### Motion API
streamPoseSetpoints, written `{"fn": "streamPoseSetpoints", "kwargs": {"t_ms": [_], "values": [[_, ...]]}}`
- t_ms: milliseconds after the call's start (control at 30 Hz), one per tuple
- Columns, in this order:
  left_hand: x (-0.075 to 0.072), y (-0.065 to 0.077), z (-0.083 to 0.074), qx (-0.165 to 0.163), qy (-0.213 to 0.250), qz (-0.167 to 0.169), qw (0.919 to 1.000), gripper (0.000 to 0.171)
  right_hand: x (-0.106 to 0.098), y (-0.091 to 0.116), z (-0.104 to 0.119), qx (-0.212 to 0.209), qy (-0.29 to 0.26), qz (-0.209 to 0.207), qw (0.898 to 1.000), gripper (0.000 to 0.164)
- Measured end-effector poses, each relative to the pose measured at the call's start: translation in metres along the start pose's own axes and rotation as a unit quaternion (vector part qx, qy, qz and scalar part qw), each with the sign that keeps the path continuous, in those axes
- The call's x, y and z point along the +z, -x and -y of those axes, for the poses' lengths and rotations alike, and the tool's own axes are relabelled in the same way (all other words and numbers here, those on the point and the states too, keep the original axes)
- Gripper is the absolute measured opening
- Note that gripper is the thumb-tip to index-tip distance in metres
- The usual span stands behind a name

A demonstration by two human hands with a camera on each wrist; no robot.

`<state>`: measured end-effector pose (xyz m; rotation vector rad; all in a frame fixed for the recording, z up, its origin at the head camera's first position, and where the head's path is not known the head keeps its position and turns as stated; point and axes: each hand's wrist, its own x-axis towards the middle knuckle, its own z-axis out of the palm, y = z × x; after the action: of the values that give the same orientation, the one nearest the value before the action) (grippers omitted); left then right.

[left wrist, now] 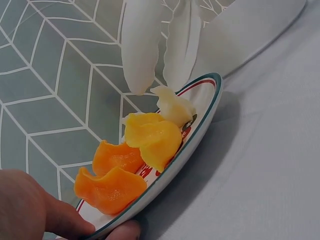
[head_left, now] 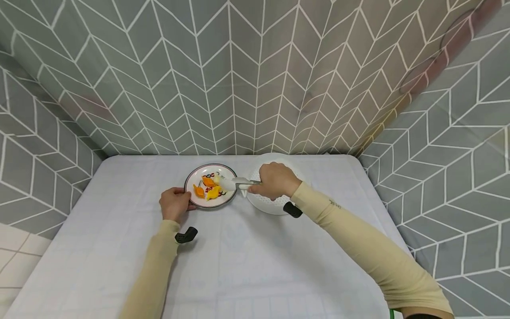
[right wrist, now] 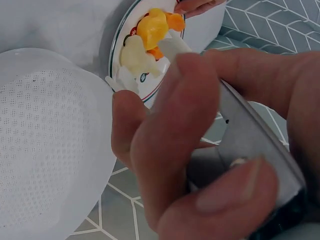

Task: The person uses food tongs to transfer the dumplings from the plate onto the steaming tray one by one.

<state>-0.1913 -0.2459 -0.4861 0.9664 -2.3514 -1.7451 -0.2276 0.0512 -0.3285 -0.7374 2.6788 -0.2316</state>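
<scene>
My left hand [head_left: 174,204] pinches the near left rim of a white plate [left wrist: 200,137] with a dark green and red border, thumb above and fingers below. On the plate lie two orange dumplings [left wrist: 110,192], a yellow dumpling [left wrist: 157,142] and a whitish dumpling [left wrist: 175,107]. My right hand [head_left: 276,180] grips metal tongs [right wrist: 255,135] with white, leaf-shaped ends. In the left wrist view those ends stand apart just above the whitish dumpling, which rests on the plate. Whether they touch it, I cannot tell.
A white perforated strainer basket [right wrist: 45,140] stands right of the plate, partly beneath my right hand. A white cloth [head_left: 255,266] covers the table. Grey curtains [head_left: 239,79] with white zigzag lines hang behind and on both sides.
</scene>
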Motion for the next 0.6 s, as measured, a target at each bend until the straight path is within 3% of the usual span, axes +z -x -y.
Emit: {"fn": "streamPoseSetpoints", "kwargs": {"t_ms": [267,600], "values": [[0.001,0.001,-0.001,0.0,-0.003,-0.006,1.0,0.041,0.001,-0.009,0.003,0.022,-0.002,0.022,1.0,0.048],[0.002,-0.002,0.003,0.022,0.006,-0.012,0.9997,0.038,0.0,-0.014,0.009,0.032,0.005,0.031,0.999,0.047]]}}
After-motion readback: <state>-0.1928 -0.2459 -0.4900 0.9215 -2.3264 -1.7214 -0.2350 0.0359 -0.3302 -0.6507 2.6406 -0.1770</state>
